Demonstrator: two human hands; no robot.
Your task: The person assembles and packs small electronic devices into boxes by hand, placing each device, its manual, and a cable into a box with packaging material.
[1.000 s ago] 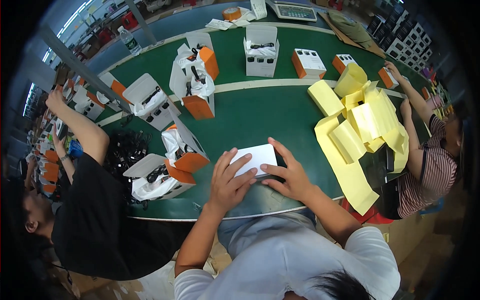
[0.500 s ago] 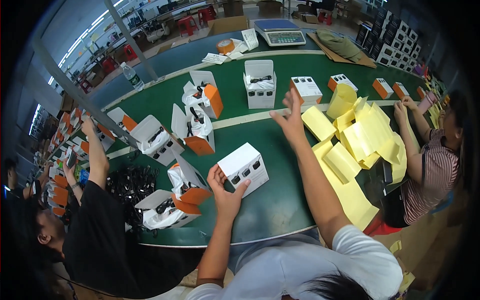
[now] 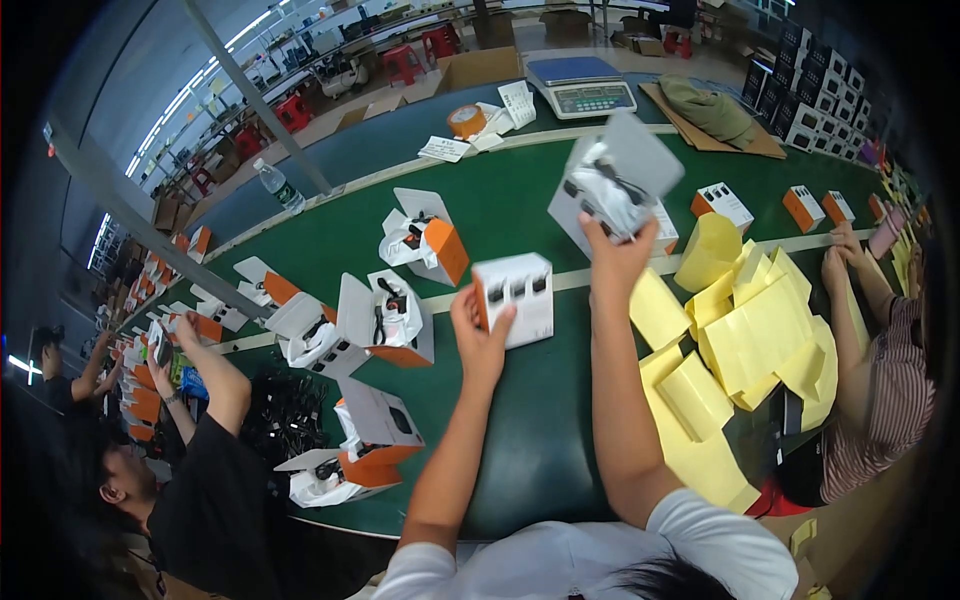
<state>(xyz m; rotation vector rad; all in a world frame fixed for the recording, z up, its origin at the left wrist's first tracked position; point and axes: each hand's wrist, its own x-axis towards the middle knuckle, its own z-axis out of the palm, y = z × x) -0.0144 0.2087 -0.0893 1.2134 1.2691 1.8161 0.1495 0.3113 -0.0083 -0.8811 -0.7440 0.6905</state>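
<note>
My left hand (image 3: 482, 335) grips a closed white and orange box (image 3: 522, 292) with camera pictures on its face, held up over the green table. Farther off and to the right, my right hand (image 3: 618, 262) is closed on an open white box (image 3: 572, 222). That box is tilted with its lid up, and a black cable (image 3: 628, 188) on white wrapping shows inside. To the left of my hands stand several open boxes; the nearest of them is an orange-sided box (image 3: 402, 332) with a cable and white wrapping in it.
Yellow folded card sheets (image 3: 755, 330) lie piled on the right, before a person in a striped shirt (image 3: 890, 400). Closed boxes (image 3: 722, 205) line the far right. A black cable heap (image 3: 285, 420) sits left, by a person in black (image 3: 215, 480). A scale (image 3: 580, 88) stands behind.
My right hand has gone from open to holding the open box, which has left the table and is tilted. The left hand's box has moved away from me. The view has shifted slightly.
</note>
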